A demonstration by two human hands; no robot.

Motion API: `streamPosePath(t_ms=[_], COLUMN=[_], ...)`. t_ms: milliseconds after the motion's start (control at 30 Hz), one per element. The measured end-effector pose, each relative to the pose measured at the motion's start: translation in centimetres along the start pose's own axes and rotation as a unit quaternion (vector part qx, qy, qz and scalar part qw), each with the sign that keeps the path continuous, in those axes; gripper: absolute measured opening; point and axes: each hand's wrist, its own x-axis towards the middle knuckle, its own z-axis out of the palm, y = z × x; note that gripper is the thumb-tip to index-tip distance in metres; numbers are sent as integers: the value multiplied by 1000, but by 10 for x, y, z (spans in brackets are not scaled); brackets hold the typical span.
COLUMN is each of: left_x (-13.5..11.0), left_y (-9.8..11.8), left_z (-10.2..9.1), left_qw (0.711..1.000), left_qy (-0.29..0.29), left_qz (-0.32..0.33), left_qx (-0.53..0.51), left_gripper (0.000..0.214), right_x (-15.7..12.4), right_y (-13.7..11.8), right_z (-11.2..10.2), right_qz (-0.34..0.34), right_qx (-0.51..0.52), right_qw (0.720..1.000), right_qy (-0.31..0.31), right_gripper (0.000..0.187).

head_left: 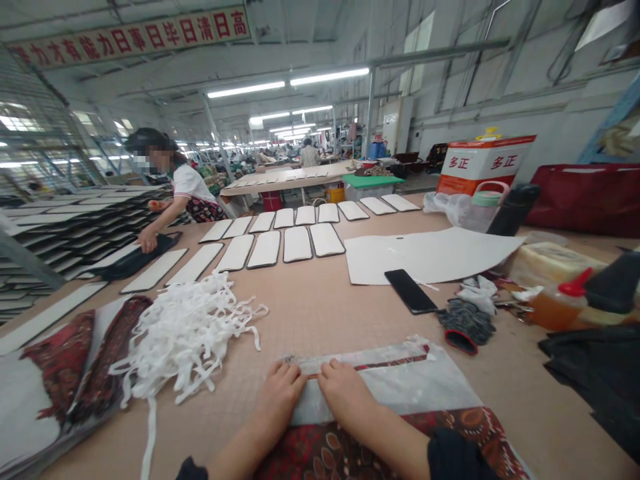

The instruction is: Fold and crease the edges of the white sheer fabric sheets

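My left hand (279, 395) and my right hand (343, 390) rest side by side on a white panel (400, 383) that lies over dark red patterned fabric (345, 453) at the table's near edge. The fingers of both hands are curled and pressed down along the panel's far edge, where a thin red strip (395, 363) shows. Just left of my left hand lies a heap of white strips (187, 330).
Rows of white padded panels (280, 243) cover the table's middle. A black phone (410, 291), a large white sheet (430, 253), grey gloves (465, 323) and a bottle of amber liquid (563, 303) lie to the right. A person (173, 193) works at the far left beside stacked panels (65, 233).
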Motion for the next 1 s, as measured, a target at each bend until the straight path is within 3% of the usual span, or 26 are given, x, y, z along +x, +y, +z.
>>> streamPosePath(t_ms=[167, 333, 500, 733, 867, 1000], left_x=[-12, -32, -41, -41, -44, -46], left_y=[-6, -8, -7, -6, -5, -5], left_z=[0, -3, 1, 4, 3, 5], left_qw=[999, 994, 989, 977, 975, 971], left_qy=[47, 83, 122, 170, 178, 180], left_qz=[-12, -66, -66, -89, -102, -127], left_qx=[-18, -37, -59, -89, -91, -92], left_gripper=[17, 17, 25, 18, 16, 15], right_x=[19, 28, 35, 25, 39, 46], right_y=[-15, -21, -27, -20, -18, -24], right_z=[-4, -3, 12, 19, 22, 32], right_qz=[47, 45, 41, -102, -45, 0], right_qx=[91, 110, 115, 81, 127, 172], right_qw=[995, 992, 992, 991, 991, 985], right_qy=[-13, -30, 3, 36, 9, 25], right_gripper=[23, 27, 24, 15, 18, 19])
